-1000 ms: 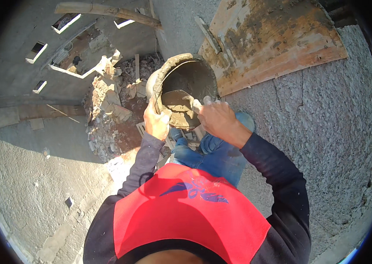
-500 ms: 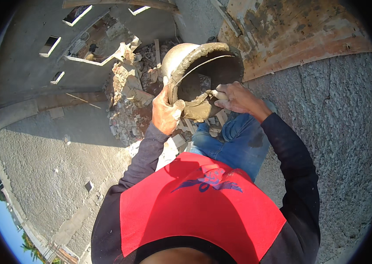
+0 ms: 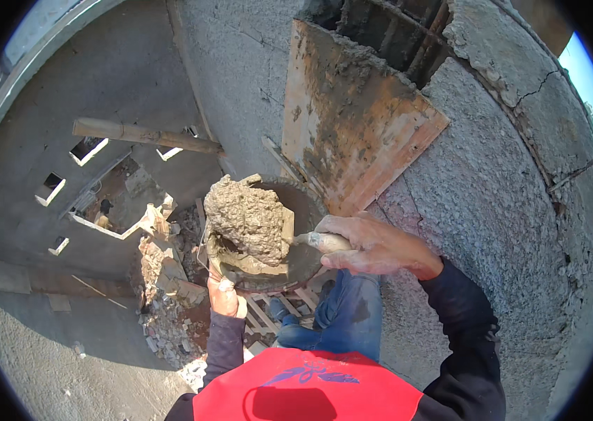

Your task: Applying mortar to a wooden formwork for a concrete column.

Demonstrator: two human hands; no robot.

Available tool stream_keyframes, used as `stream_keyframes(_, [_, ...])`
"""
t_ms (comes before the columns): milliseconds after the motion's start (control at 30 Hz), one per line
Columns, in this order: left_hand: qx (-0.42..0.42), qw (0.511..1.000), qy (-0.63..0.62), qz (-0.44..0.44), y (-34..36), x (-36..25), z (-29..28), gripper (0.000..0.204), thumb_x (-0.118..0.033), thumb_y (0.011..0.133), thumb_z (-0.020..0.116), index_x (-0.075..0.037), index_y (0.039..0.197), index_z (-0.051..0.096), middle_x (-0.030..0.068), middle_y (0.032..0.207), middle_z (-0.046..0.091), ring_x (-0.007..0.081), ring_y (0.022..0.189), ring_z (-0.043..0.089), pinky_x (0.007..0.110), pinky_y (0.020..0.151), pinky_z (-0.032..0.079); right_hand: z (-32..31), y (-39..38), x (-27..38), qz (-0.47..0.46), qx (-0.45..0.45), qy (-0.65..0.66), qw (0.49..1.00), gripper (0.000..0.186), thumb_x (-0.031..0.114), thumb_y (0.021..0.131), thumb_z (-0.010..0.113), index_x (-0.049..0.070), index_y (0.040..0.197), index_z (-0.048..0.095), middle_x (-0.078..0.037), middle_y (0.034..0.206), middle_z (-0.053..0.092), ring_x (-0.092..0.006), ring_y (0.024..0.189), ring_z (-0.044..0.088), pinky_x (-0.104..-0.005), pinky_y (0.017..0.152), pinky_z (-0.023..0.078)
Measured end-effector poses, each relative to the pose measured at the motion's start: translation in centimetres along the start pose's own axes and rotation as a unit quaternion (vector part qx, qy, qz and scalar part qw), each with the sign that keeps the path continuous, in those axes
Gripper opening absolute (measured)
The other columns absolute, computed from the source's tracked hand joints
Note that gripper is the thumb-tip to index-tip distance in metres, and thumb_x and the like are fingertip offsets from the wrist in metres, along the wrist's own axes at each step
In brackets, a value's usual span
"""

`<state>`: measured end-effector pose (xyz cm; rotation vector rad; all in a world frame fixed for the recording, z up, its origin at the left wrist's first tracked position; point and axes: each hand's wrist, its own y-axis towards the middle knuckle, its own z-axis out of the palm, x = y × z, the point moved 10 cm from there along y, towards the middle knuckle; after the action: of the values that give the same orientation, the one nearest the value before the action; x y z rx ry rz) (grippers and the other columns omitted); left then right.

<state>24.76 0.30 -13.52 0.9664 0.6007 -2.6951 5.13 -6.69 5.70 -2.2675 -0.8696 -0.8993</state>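
My right hand (image 3: 381, 245) is closed round the pale handle of a trowel (image 3: 323, 242). A thick heap of wet grey mortar (image 3: 244, 217) sits on the trowel's blade, held over a round bucket (image 3: 303, 200) smeared with mortar. Low on the bucket's left side, my left hand (image 3: 225, 293) grips it; the fingertips are hidden behind the rim. The bucket's mouth faces up toward me, and the heap covers its left part.
Beyond the bucket, a mortar-stained wooden board (image 3: 352, 126) leans on the rough wall (image 3: 493, 189), below a gap with steel bars (image 3: 428, 38). A wooden beam (image 3: 145, 133) spans the upper left. Rubble (image 3: 170, 316) lies below, and another person (image 3: 105, 215) shows through an opening.
The trowel has come up out of the bucket, carrying a heap of mortar. The bucket has moved left and down in view, its mouth turned upward. The view has swung toward the board and bars.
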Motion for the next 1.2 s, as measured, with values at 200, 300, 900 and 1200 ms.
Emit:
stream_keyframes(200, [0.050, 0.997, 0.047, 0.045, 0.8, -1.3, 3.2, 0.062, 0.009, 0.069, 0.041, -0.007, 0.129, 0.045, 0.0088, 0.105, 0.059, 0.0236, 0.087, 0.064, 0.039, 0.077, 0.057, -13.5, -2.7, 5.9, 0.014, -0.063, 0.259, 0.964, 0.027, 0.027, 0.091, 0.056, 0.000, 0.096, 0.056, -0.007, 0.071, 0.061, -0.0128, 0.052, 0.062, -0.0217, 0.042, 0.049])
stream_keyframes(300, [0.017, 0.997, 0.073, 0.004, 0.2, -1.0, 3.7, 0.057, 0.003, 0.072, 0.046, -0.009, 0.128, 0.046, 0.0069, 0.097, 0.057, 0.0177, 0.077, 0.059, 0.031, 0.067, 0.055, -18.6, -3.3, 5.9, 0.017, -0.103, 0.263, 0.959, 0.027, 0.025, 0.091, 0.055, -0.001, 0.098, 0.057, -0.008, 0.071, 0.061, -0.0116, 0.050, 0.061, -0.0220, 0.040, 0.050])
stream_keyframes(900, [-0.058, 0.987, 0.150, 0.007, 6.7, 7.2, -3.6, 0.043, 0.004, 0.073, 0.048, -0.011, 0.113, 0.053, 0.0032, 0.077, 0.053, 0.0148, 0.064, 0.054, 0.031, 0.053, 0.051, 6.2, 0.0, -9.2, 0.140, -0.102, 0.004, 0.985, 0.028, 0.019, 0.087, 0.053, 0.001, 0.108, 0.057, -0.019, 0.071, 0.060, -0.0338, 0.067, 0.063, -0.0439, 0.059, 0.050])
stream_keyframes(1200, [-0.018, 0.981, 0.187, -0.038, 11.4, 7.0, -1.6, 0.040, 0.002, 0.073, 0.049, -0.016, 0.108, 0.051, 0.0015, 0.069, 0.051, 0.0146, 0.050, 0.050, 0.036, 0.043, 0.050, -4.5, 0.1, -11.6, 0.195, -0.187, 0.205, 0.941, 0.035, 0.018, 0.088, 0.052, -0.002, 0.117, 0.055, -0.007, 0.071, 0.058, -0.0134, 0.049, 0.057, -0.0263, 0.040, 0.047])
